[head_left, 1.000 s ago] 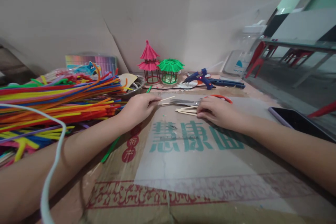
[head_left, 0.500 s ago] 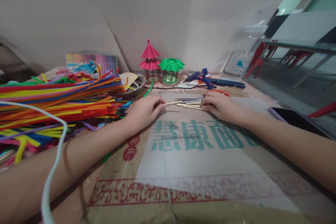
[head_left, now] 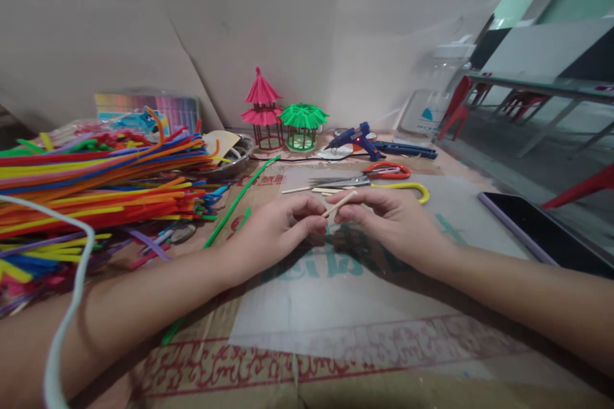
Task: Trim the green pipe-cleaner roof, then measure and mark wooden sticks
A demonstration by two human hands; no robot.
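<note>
Both my hands meet above the flattened cardboard (head_left: 336,294) and pinch one short wooden stick (head_left: 339,203) between them. My left hand (head_left: 278,233) grips its lower end with closed fingers. My right hand (head_left: 391,220) holds the upper end between thumb and fingertips. A few more wooden sticks (head_left: 311,190) lie just beyond, beside the scissors with orange handles (head_left: 364,176). A yellow pipe cleaner (head_left: 407,187) curves behind my right hand.
A big pile of coloured pipe cleaners (head_left: 96,185) fills the left side. A pink pagoda model (head_left: 261,108) and a green one (head_left: 302,124) stand at the back near a blue glue gun (head_left: 357,139). A dark phone (head_left: 537,230) lies at the right. A white cable (head_left: 67,307) hangs near my left arm.
My hands have drawn back from the sticks by the scissors and come together nearer to me, lifting one stick between them. The view has shifted slightly.
</note>
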